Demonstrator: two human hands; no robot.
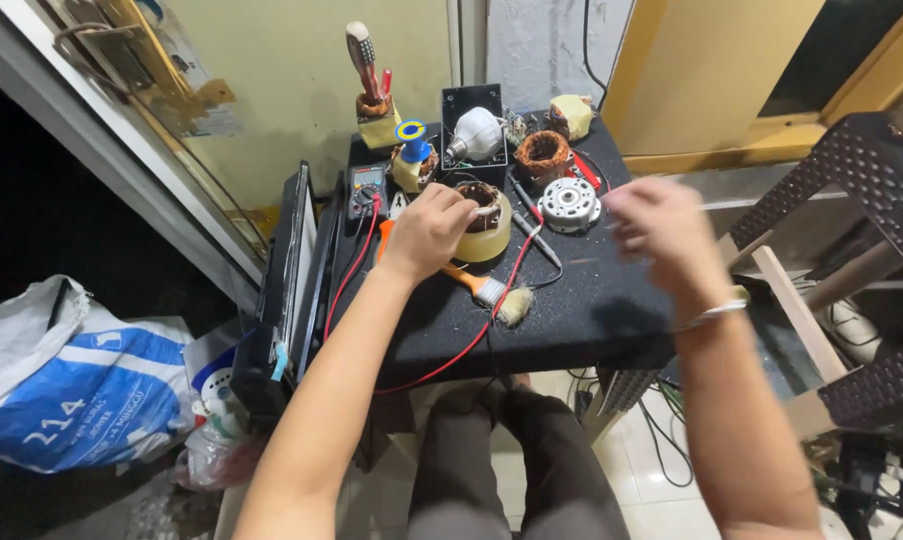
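While the left hand [427, 228] cups the upright tape roll [486, 236], the blurred right hand's [657, 222] grip is unclear.

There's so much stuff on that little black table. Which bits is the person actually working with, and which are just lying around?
In hand:
- left hand, resting on the coil winding on the tape roll
- right hand, raised and blurred, holding nothing that shows

Lying about:
- paintbrush
- multimeter with red lead
- white bulb
- metal motor cover
- screwdriver
- blue-and-white sack
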